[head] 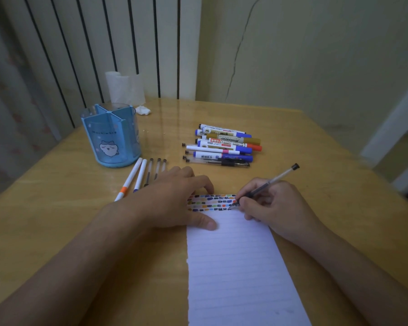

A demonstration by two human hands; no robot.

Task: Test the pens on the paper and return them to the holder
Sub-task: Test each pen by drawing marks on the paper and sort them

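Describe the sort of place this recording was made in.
Probably a room in a home, at a small desk: a wooden table against a cracked painted wall, a cartoon pen holder, and a tissue roll by a radiator-like panel.

1 view was given, from a camera worn on the person's head. It looked forward and steeply down across a wooden table (292,137), so the tabletop filled most of the picture. Both forearms entered from the bottom edge, which put the lens just above and behind them. The left hand (174,203) and right hand (273,203) sat near the middle of the picture, close to the lens, on the lined paper (236,267). The blue pen holder (111,135) and the pile of markers (224,144) lay farther off, towards the wall. Wide-angle bending showed at the edges, where the table's sides splayed outward. No 2nd view overlapped it.
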